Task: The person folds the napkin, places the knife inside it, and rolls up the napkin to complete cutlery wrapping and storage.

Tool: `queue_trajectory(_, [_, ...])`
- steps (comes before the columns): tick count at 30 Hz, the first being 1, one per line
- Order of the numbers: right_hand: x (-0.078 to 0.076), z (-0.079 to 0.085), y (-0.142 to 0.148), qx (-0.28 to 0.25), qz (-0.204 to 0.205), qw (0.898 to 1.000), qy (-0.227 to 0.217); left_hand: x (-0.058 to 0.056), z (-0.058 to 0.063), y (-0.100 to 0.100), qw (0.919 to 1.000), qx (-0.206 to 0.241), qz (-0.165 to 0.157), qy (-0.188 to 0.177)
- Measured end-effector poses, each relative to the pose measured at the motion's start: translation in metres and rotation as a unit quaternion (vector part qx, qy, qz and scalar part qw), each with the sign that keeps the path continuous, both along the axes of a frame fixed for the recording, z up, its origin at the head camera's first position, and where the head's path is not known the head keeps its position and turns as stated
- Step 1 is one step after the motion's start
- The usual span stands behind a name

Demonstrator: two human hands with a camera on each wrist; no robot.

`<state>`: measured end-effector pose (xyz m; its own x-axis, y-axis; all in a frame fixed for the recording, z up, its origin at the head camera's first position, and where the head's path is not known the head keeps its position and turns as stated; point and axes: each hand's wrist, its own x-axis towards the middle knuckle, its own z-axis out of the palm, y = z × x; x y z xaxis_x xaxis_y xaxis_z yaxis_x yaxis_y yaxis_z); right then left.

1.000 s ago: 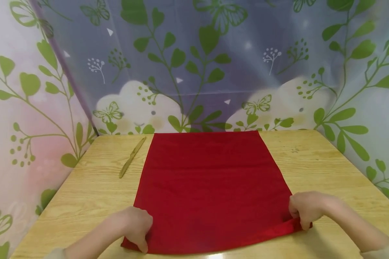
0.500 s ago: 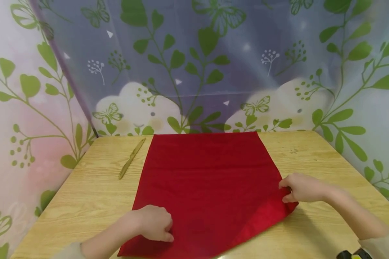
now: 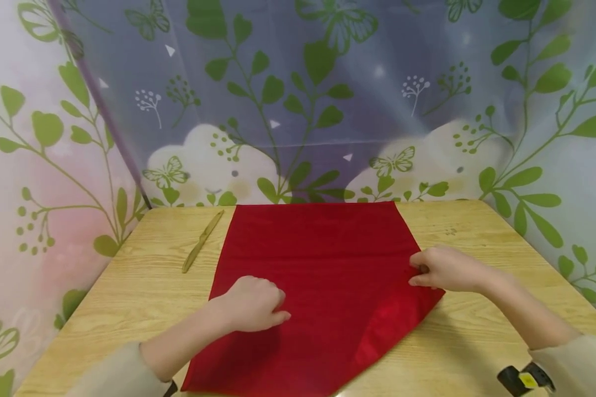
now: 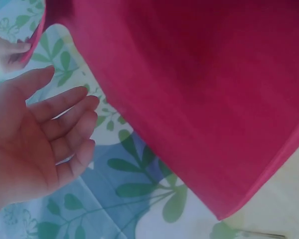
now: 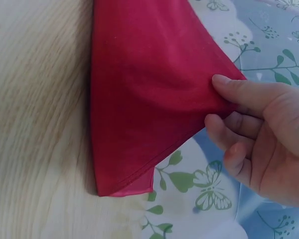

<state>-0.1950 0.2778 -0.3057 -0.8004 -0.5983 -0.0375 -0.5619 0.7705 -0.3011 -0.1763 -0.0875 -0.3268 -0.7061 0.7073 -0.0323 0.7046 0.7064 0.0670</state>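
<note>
A red cloth [image 3: 308,242] lies spread on the wooden table, its front right part lifted and folded back. My right hand [image 3: 447,268] pinches the cloth near its right edge; in the right wrist view thumb and index finger of the right hand [image 5: 269,129] hold a corner that hangs down in a triangle. Above the cloth's left middle hovers my left hand [image 3: 253,305]. In the left wrist view this left hand [image 4: 50,134] shows its palm with fingers relaxed and nothing in them, apart from the cloth [image 4: 214,99].
A gold-coloured table knife [image 3: 202,242] lies on the table to the left of the cloth. Bare wooden tabletop [image 3: 482,248] shows on both sides. Printed curtains [image 3: 298,99] with leaves and butterflies stand around the back and sides.
My right hand has lifted the cloth's front right corner and carried it away from me and slightly left. My left hand has let go of the front left corner and moved forward and right.
</note>
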Motion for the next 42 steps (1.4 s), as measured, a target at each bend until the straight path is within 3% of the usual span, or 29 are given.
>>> queue_trajectory(4, [-0.003, 0.001, -0.005, 0.003, 0.019, 1.000, -0.001, -0.011, 0.007, 0.008, 0.9980, 0.020, -0.023, 0.056])
queue_trajectory(9, [-0.007, 0.002, -0.014, 0.003, 0.027, 0.999, -0.026, -0.024, 0.016, 0.016, 0.9956, 0.046, -0.009, 0.081])
queue_trajectory(15, [-0.010, 0.002, -0.023, 0.003, 0.036, 0.999, -0.021, -0.031, 0.023, 0.023, 0.9967, 0.050, 0.023, 0.060])
queue_trajectory(22, [-0.016, -0.002, -0.031, -0.018, 0.056, 0.997, 0.041, -0.037, 0.023, 0.030, 0.9963, 0.062, 0.018, 0.057])
queue_trajectory(27, [-0.020, -0.004, -0.042, -0.044, 0.030, 0.995, 0.080, -0.043, 0.022, 0.041, 0.9947, 0.097, 0.019, 0.027])
queue_trajectory(34, [-0.020, 0.003, -0.060, -0.060, -0.001, 0.994, 0.087, -0.041, 0.023, 0.069, 0.9867, 0.161, 0.022, -0.011])
queue_trajectory(38, [-0.020, 0.004, -0.068, -0.058, -0.005, 0.993, 0.104, -0.039, 0.022, 0.084, 0.9807, 0.185, 0.047, -0.040])
queue_trajectory(42, [-0.021, 0.005, -0.073, -0.072, 0.001, 0.991, 0.113, -0.040, 0.018, 0.093, 0.9691, 0.226, 0.072, -0.069])
